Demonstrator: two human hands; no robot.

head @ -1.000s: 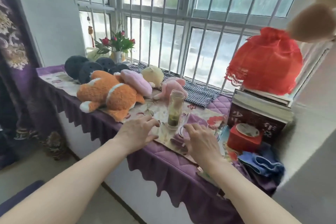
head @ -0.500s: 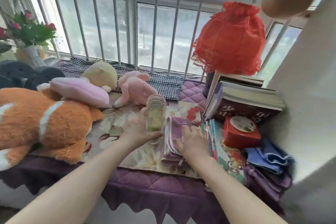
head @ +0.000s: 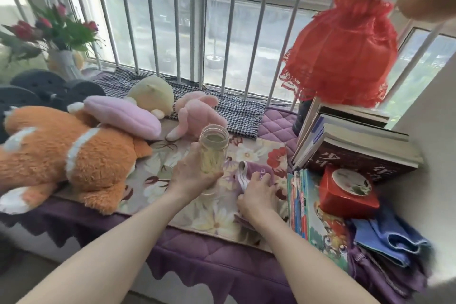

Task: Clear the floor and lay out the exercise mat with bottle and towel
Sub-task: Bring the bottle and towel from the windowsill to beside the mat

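Observation:
A clear glass bottle (head: 213,145) with yellowish liquid stands upright on the floral cloth of the window ledge (head: 217,266), its mouth uncapped. My left hand (head: 191,175) is wrapped around its lower half. Just right of it lies a folded purple towel (head: 256,171) with a white striped edge. My right hand (head: 257,195) rests on top of the towel with fingers curled over its near part. No exercise mat is in view.
Plush toys crowd the ledge's left: an orange one (head: 61,155), pink ones (head: 197,112). Stacked books (head: 345,145), a red lamp (head: 343,52), a red box (head: 348,192) and blue cloth (head: 387,237) fill the right. A flower vase (head: 61,61) stands at the back left before the window bars.
My left hand has closed around the bottle and my right hand has settled on the purple towel. The camera has come closer and turned right along the ledge.

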